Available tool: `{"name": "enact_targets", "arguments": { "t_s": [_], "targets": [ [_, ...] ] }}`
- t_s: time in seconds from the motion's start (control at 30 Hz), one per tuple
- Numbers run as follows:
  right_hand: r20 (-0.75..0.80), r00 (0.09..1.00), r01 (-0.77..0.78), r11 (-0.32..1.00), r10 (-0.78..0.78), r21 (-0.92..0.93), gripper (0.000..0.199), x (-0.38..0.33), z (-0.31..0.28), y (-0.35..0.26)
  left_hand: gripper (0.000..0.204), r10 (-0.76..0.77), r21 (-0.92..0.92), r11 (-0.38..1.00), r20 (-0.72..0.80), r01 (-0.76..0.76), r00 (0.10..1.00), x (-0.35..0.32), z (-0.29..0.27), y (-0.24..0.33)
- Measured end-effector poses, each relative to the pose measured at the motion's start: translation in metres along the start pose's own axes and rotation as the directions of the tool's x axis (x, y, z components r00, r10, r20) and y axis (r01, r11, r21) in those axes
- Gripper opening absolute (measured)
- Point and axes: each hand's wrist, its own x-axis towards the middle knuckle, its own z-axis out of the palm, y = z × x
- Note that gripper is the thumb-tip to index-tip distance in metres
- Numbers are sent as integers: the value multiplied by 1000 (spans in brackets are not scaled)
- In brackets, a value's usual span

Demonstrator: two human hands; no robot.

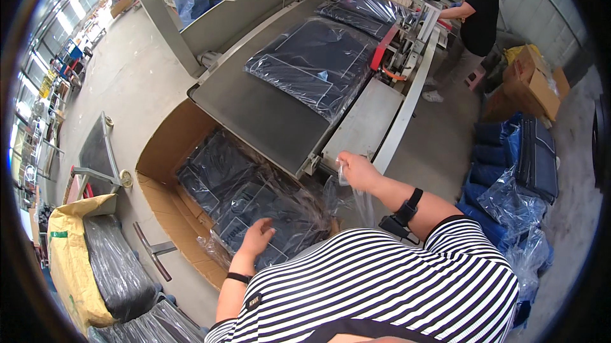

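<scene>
My right hand is closed on a crumpled strip of clear plastic film, which hangs down beside the near end of the conveyor. Over the cardboard box is my left hand, fingers apart and holding nothing; whether it touches the contents is hard to tell. In the box lie dark, flat packages in clear film. A dark, film-wrapped package rests on the black conveyor belt, and another wrapped package lies behind it at the machine.
At the far right a person in black stands beside the wrapping machine. Stacked dark blue goods with loose film are on my right, below brown cartons. To my left are a yellow sack, a T-shaped handle and a cart.
</scene>
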Motion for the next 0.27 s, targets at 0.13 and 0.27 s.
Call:
{"name": "enact_targets", "arguments": {
  "t_s": [0.13,0.27],
  "targets": [
    [140,990,17,1000,-14,-20,18,-23,-1,-20,38,77,-167,982,-64,-86,995,44,-18,0],
    [320,946,90,991,-55,-98,20,-38,-3,-47,40,18,-341,939,-81,-45,997,94,-36,6]
  ]
}}
